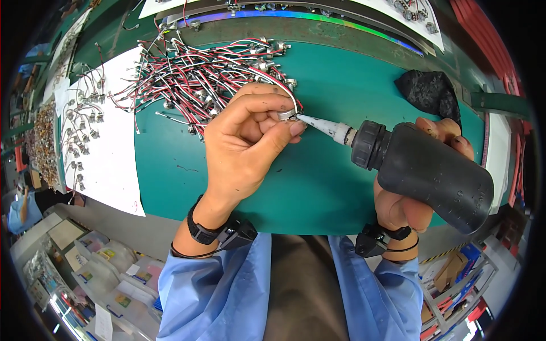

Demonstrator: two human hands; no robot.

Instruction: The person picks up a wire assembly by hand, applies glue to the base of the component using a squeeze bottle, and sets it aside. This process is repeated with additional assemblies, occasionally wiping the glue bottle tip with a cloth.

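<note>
Between the thumb and fingers of my left hand [242,139] is a small round metal part with wires [286,115], its red, white and black leads running up and back toward the pile. My right hand [398,199] is wrapped round a black squeeze bottle [435,170], which lies tilted with its pale tapered nozzle [323,127] pointing left. The nozzle's tip meets the metal part, or stops just beside it; I cannot tell which. Behind my left hand lies a tangled heap of wired metal parts [193,77] with red, black and white leads.
A green mat [341,74] covers the table. White paper [116,165] at the left bears several wired parts [82,131]. A crumpled black cloth [429,94] lies at the far right. Another white sheet with parts [418,28] is at the back. Plastic bins [114,267] stand lower left.
</note>
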